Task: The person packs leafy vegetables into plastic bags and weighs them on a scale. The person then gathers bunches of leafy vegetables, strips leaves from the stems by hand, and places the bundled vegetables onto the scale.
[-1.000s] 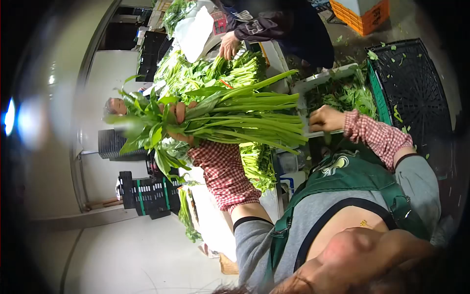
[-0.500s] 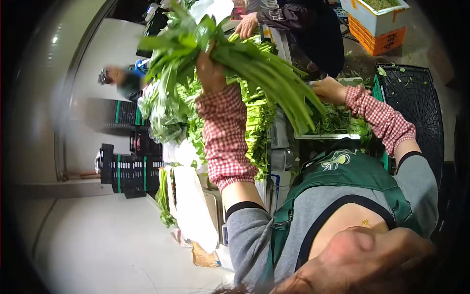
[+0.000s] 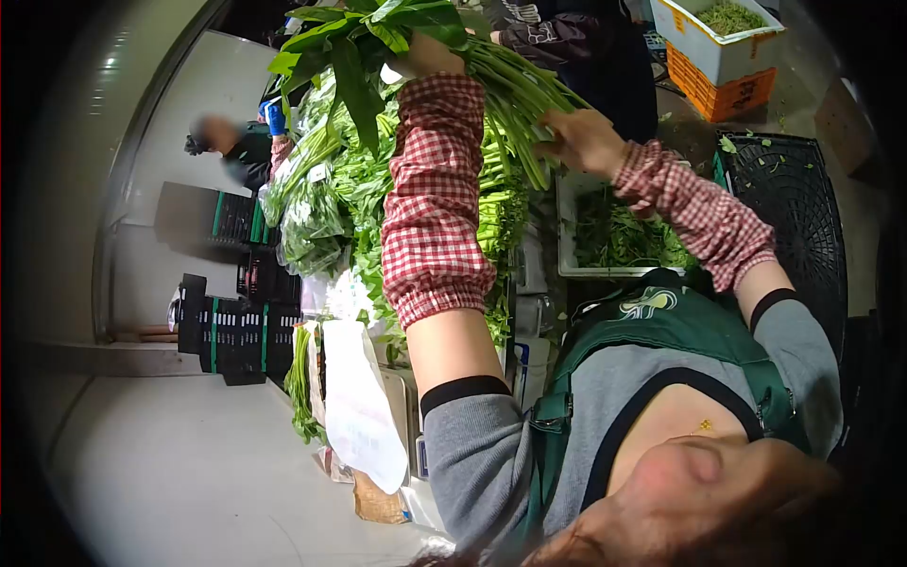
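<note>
My left hand (image 3: 430, 57) is closed around a bunch of leafy greens (image 3: 510, 90), raised above the heaped vegetables. Its broad dark leaves hang to the left, and its long pale-green stems fan out to the right. At the stem ends is my right hand (image 3: 588, 142), its fingers bent and apart. Whether those fingertips touch the stems is hard to tell. Below the right hand stands a white crate (image 3: 605, 272) with loose greens (image 3: 624, 231) in it. Under my left arm lie piled green vegetables (image 3: 364, 170), some in clear plastic bags (image 3: 312, 231).
Across the heap stands a co-worker in dark clothing (image 3: 605, 66); another person (image 3: 248, 156) is at the left. A black crate (image 3: 784, 217) lies to my right. Behind it is a white box (image 3: 723, 47) on an orange crate (image 3: 718, 85). Black crates (image 3: 241, 335) are stacked at left.
The bunch has moved up and away with my left hand, its stems swinging upward. My right hand has gone from the white crate up and left to the stem ends.
</note>
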`<state>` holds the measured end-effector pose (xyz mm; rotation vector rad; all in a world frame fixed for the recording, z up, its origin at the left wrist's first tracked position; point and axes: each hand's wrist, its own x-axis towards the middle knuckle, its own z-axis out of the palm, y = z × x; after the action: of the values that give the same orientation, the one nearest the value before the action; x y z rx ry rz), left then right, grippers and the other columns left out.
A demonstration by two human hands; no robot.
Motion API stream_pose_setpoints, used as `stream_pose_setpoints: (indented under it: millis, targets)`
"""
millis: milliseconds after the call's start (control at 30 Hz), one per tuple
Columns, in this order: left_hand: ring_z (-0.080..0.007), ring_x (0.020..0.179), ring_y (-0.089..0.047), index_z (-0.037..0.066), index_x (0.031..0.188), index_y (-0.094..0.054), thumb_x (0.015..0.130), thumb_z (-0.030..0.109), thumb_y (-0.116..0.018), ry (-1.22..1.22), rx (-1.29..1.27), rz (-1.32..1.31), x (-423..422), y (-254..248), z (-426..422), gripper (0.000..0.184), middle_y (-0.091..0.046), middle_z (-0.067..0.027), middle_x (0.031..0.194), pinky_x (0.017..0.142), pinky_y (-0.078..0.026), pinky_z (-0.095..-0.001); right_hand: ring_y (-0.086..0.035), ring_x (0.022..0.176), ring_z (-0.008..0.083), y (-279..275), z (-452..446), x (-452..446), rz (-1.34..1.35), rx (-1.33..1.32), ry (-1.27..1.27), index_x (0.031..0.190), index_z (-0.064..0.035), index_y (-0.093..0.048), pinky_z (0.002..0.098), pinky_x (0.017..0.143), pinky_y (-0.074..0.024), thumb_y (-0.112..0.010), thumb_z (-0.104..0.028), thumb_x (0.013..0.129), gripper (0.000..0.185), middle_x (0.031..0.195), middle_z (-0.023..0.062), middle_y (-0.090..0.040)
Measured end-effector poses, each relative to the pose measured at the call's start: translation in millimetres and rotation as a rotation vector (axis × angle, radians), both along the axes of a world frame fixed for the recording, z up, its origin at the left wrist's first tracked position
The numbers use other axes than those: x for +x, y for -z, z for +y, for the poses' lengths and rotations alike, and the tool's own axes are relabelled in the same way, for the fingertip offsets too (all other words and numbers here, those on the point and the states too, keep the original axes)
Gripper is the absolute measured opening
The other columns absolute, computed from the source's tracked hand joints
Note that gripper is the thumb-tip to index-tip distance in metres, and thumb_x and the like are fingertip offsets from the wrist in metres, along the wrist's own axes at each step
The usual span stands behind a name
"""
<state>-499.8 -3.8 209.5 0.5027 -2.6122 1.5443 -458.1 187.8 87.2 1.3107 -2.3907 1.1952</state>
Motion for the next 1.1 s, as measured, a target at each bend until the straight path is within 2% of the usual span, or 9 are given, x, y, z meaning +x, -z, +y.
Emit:
stream_pose_setpoints:
  millis: [133, 267, 500, 567, 633, 767, 967, 1033, 1100]
  targets:
    - [-0.0189, 0.095, -0.050, 0.009, 0.120, -0.040, 0.082, 0.030, -0.048, 0.006, 0.151, 0.074, -2.9, -5.7, 3.2, 0.045, -0.051, -0.0052, 0.112, 0.075, -0.042, -0.0323, -0.052, 0.049, 0.0238, -16.1, -30.0, -4.4, -0.075, 0.206, 0.083, 0.082, -0.0047, -0.053, 0.0367, 0.048, -0.0396, -0.056, -0.029, 0.079, 0.024, 0.055, 0.0107, -0.051]
    - [-0.0195, 0.092, -0.052, 0.009, 0.119, -0.040, 0.080, 0.029, -0.051, 0.078, 0.524, 0.277, -9.1, -10.0, -4.6, 0.046, -0.052, -0.0051, 0.112, 0.072, -0.043, -0.0329, -0.051, 0.051, 0.0297, 9.9, -49.4, -16.7, 0.188, -0.166, 0.143, 0.074, -0.0032, -0.051, 0.0404, 0.049, -0.0382, -0.054, -0.027, 0.080, 0.025, 0.056, 0.0138, -0.050]
    - [-0.0239, 0.092, -0.051, 0.007, 0.109, -0.050, 0.069, 0.017, -0.066, 0.149, 0.705, 0.366, -1.1, -18.4, -5.1, 0.044, -0.054, -0.0130, 0.104, 0.079, -0.043, -0.0344, -0.059, 0.070, 0.0293, 209.9, 43.5, -13.6, 0.086, 0.703, 0.013, 0.077, -0.0033, -0.061, 0.0376, 0.060, -0.0478, -0.049, -0.021, 0.075, 0.021, 0.071, 0.0125, -0.059]
    - [-0.0239, 0.094, -0.051, 0.007, 0.109, -0.050, 0.070, 0.018, -0.066, 0.190, 0.675, 0.381, 10.7, -21.5, 7.0, 0.044, -0.054, -0.0128, 0.104, 0.082, -0.042, -0.0346, -0.059, 0.067, 0.0268, 172.0, 80.7, -6.6, -0.065, 1.120, -0.172, 0.083, -0.0009, -0.060, 0.0348, 0.060, -0.0476, -0.055, -0.027, 0.075, 0.028, 0.077, 0.0128, -0.060]
    - [-0.0235, 0.097, -0.050, 0.007, 0.110, -0.050, 0.072, 0.020, -0.064, 0.232, 0.655, 0.429, 13.1, -26.0, 16.0, 0.042, -0.054, -0.0123, 0.104, 0.085, -0.040, -0.0349, -0.060, 0.069, 0.0230, 89.3, 104.3, -8.6, -0.158, 1.047, -0.333, 0.091, -0.0013, -0.059, 0.0297, 0.059, -0.0483, -0.060, -0.025, 0.073, 0.030, 0.077, 0.0121, -0.061]
    - [-0.0216, 0.104, -0.046, 0.007, 0.109, -0.050, 0.078, 0.017, -0.056, 0.366, 0.780, 0.571, -0.5, -18.5, 16.2, 0.033, -0.050, -0.0108, 0.113, 0.089, -0.037, -0.0352, -0.053, 0.092, 0.0149, -19.2, 119.3, -47.1, -0.399, -0.231, -0.452, 0.119, -0.0030, -0.042, 0.0276, 0.077, -0.0445, -0.062, -0.008, 0.070, 0.052, 0.100, 0.0101, -0.055]
    - [-0.0218, 0.102, -0.049, 0.003, 0.108, -0.049, 0.080, 0.008, -0.049, 1.035, 0.603, 0.554, -16.8, 23.1, -0.8, 0.028, -0.053, -0.0121, 0.107, 0.089, -0.038, -0.0348, -0.024, 0.125, 0.0214, 0.8, 48.5, -154.5, -0.627, -0.398, -0.284, 0.133, -0.0086, -0.019, 0.0338, 0.099, -0.0256, -0.043, -0.054, 0.080, 0.074, 0.132, 0.0115, -0.030]
    - [-0.0218, 0.101, -0.050, 0.002, 0.107, -0.049, 0.081, 0.006, -0.048, 1.163, 0.562, 0.549, -13.0, 20.5, 14.1, 0.027, -0.054, -0.0123, 0.106, 0.089, -0.038, -0.0347, -0.023, 0.125, 0.0234, 49.3, 23.0, -172.6, -0.824, -0.462, -0.759, 0.134, -0.0101, -0.017, 0.0388, 0.102, -0.0193, -0.037, -0.062, 0.078, 0.079, 0.134, 0.0126, -0.026]
    - [-0.0237, 0.093, -0.055, -0.001, 0.106, -0.049, 0.079, 0.002, -0.047, 0.861, 1.651, 0.496, 22.0, 8.7, 57.3, 0.028, -0.057, -0.0137, 0.099, 0.084, -0.042, -0.0331, -0.035, 0.117, 0.0282, 90.6, 22.5, -163.9, -1.391, -0.287, -0.948, 0.133, -0.0163, -0.020, 0.0484, 0.093, -0.0317, -0.037, -0.069, 0.071, 0.083, 0.134, 0.0098, -0.026]
